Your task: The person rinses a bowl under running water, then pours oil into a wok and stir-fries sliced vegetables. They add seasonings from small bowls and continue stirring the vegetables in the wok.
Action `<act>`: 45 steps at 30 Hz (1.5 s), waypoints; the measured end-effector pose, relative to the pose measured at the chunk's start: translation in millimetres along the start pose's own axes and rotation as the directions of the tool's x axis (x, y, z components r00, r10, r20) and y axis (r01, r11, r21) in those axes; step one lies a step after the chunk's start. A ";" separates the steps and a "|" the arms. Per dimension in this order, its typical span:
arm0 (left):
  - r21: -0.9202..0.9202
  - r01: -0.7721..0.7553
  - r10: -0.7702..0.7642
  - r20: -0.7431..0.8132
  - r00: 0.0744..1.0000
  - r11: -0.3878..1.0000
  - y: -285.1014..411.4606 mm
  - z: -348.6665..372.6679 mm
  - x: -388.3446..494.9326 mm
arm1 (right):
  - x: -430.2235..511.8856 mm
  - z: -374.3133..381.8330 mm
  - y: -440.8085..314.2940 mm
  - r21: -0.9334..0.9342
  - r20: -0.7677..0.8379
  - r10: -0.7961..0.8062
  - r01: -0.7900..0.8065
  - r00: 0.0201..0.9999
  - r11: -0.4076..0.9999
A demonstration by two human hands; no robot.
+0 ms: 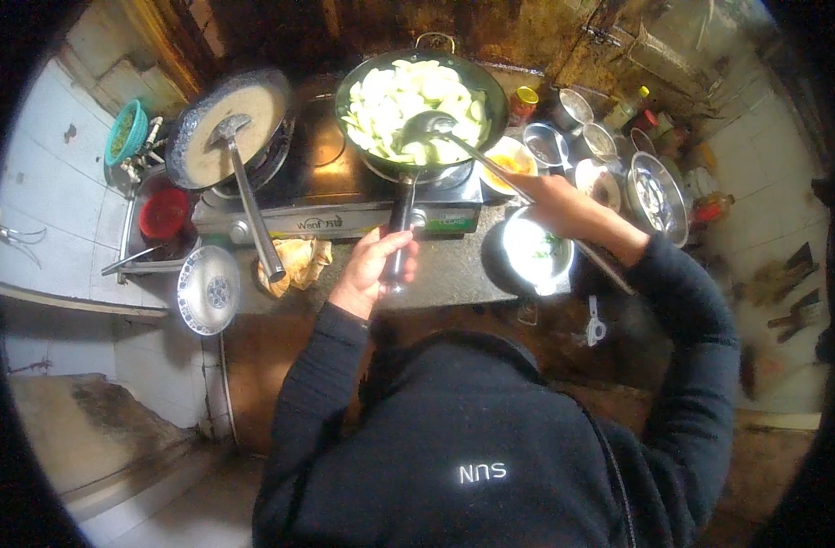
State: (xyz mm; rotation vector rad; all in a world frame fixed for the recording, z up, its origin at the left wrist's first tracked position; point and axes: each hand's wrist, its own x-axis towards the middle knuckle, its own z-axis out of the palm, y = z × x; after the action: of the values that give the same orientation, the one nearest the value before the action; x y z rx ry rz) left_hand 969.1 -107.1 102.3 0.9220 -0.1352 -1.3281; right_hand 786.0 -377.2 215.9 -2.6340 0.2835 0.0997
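My left hand (pixel 376 267) is closed around the black handle of a wok (pixel 496 113) on the right burner of a gas stove (pixel 308 220). Pale green vegetable slices (pixel 407 85) fill this wok. A long-handled metal ladle (pixel 482 159) is in the grip of my right hand (pixel 561 205), its bowl resting over the slices. On the left burner, a second wok (pixel 177 147) contains a pale, creamy liquid (pixel 242 103), with a metal spatula (pixel 245 198) lying across it. Below my right hand stands a bright bowl (pixel 513 240) with chopped greens in it.
Several metal bowls (pixel 677 219) and a bowl of orange-yellow food (pixel 489 179) stand at the right. At the left are a sink with a red basin (pixel 164 212), a teal basket (pixel 140 130) and a patterned plate (pixel 208 291) at the counter's edge. A crumpled cloth (pixel 304 264) lies before the stove.
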 end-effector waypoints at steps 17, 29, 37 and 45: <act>-0.021 0.008 -0.007 0.034 0.999 1.000 0.7 4.5 1.7 | -4.8 -21.7 -6.3 -0.139 0.042 0.281 -0.273 0.959 0.952; 0.016 0.006 -0.006 -0.006 1.000 1.000 0.6 0.3 1.3 | 46.4 2.2 -5.5 0.099 -0.189 0.197 -0.181 0.962 0.979; 0.018 0.001 -0.001 -0.007 1.000 1.000 1.9 3.2 -2.2 | 22.5 19.1 -7.3 -0.078 -0.125 -0.051 0.041 0.991 0.996; 0.026 -0.006 0.005 0.012 1.000 1.000 2.9 5.3 -1.3 | 59.0 16.4 9.4 -0.190 -0.188 0.085 -0.122 0.979 0.974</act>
State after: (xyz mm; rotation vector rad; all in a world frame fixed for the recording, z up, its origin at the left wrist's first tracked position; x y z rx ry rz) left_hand 968.0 -108.7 108.1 0.9352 -0.1640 -1.3295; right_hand 841.2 -388.2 190.0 -2.8327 0.4966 -0.0783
